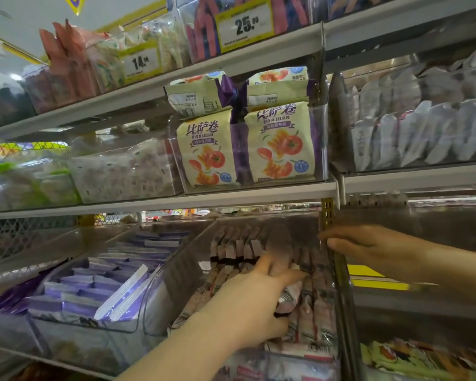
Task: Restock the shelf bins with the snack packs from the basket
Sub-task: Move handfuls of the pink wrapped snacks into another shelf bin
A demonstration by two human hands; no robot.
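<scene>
Shelf: the lower shelf (231, 200) is carrying a row of clear bins, tilted down toward the viewer.
Bin: the middle bin (182, 270) is holding the task's goods. A bin of purple packs (94, 287) is sitting just beside it on the left.
Basket: not showing in this view.
Right grip: the right grip (368, 244) is reaching in from the right with fingers mostly straight. The tips are touching the bin's right wall by the metal upright (326, 213). It is holding nothing, as far as the blur allows.
Left grip: the left grip (254, 301) is lying inside the bin on top of the goods. Fingers above and thumb below appear to be curling round a few packs.
Snack packs: the pink-and-white snack packs (311, 320) are standing on edge in rows. Their long axes are running front to back, and they are crowding toward the right wall.
Relation: the packs are lying directly under and to the right of the left grip. That hand is much the nearer. The right one is staying outside at the wall.
Judgement: the next move is likely calling for a push rightward and back, seating the held packs in line.
</scene>
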